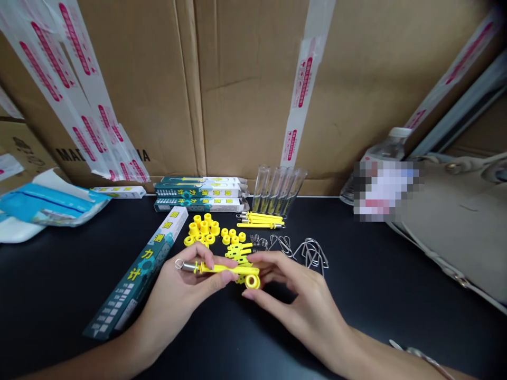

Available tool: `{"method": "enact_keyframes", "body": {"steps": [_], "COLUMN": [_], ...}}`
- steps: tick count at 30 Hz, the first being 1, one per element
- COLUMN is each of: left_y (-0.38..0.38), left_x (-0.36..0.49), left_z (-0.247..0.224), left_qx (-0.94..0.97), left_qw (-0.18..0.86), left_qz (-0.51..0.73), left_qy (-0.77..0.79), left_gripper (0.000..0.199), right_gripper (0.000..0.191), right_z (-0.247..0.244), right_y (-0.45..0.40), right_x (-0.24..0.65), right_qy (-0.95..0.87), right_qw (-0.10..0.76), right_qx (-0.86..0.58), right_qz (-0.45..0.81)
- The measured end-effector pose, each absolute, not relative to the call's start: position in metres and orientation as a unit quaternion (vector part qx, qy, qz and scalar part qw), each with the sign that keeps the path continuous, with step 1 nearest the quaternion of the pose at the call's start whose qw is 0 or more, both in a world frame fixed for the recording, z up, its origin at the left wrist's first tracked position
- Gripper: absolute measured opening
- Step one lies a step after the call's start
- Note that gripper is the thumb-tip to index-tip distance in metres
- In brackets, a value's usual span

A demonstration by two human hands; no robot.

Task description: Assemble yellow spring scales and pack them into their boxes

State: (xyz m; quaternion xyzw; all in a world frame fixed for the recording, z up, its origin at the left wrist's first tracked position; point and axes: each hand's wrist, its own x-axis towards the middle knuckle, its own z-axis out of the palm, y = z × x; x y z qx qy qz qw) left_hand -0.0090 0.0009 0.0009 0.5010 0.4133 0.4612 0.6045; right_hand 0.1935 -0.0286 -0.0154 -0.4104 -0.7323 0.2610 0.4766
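My left hand (186, 285) pinches a yellow plastic strip (225, 269) with a metal spring at its left end. The strip lies level, its right end close to my right hand (293, 290). Between the fingertips of my right hand is a yellow ring-shaped cap (252, 281), its round opening facing the camera, just below the strip's right end. Behind the hands lie several yellow caps (204, 227), smaller yellow rings (234, 239), flat yellow pieces (238, 248) partly hidden by my fingers, and small springs (259, 242).
Wire hooks (312, 253) lie right of the springs. Clear tubes (277, 190) stand behind assembled yellow strips (261, 220). Stacked boxes (200, 193) stand at the back, a long green box (138, 269) lies left. A bottle (396, 142) and grey bag (455, 221) stand right, a blue packet (51, 198) far left.
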Motion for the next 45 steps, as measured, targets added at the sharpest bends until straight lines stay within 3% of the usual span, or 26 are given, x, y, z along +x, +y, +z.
{"method": "enact_keyframes", "body": {"steps": [8,15,25,34,39,45], "left_y": [-0.002,-0.002,-0.002,-0.002,-0.002,-0.006], "left_x": [-0.012,-0.012,-0.013,-0.012,-0.011,-0.011], "left_z": [0.004,0.003,0.003,0.0,0.004,0.008], "left_qx": [0.524,0.53,0.567,0.557,0.563,0.584], "left_qw": [0.571,0.575,0.562,0.548,0.545,0.55], "left_qz": [0.457,0.447,0.429,0.441,0.427,0.396], "left_qy": [0.438,0.435,0.423,0.441,0.45,0.447], "left_gripper": [0.033,0.031,0.017,0.015,0.017,0.011], "right_gripper": [0.016,0.024,0.017,0.03,0.028,0.023], "right_z": [-0.011,-0.014,-0.015,-0.017,-0.02,-0.015], "right_y": [-0.03,-0.025,-0.023,-0.026,-0.028,-0.03], "right_x": [0.19,0.195,0.196,0.2,0.197,0.193], "right_qy": [-0.698,-0.688,-0.711,-0.732,-0.687,-0.711], "right_qw": [0.486,0.492,0.503,0.489,0.516,0.486], "right_qx": [-0.438,-0.453,-0.419,-0.425,-0.439,-0.418], "right_qz": [0.292,0.282,0.256,0.213,0.261,0.29]}}
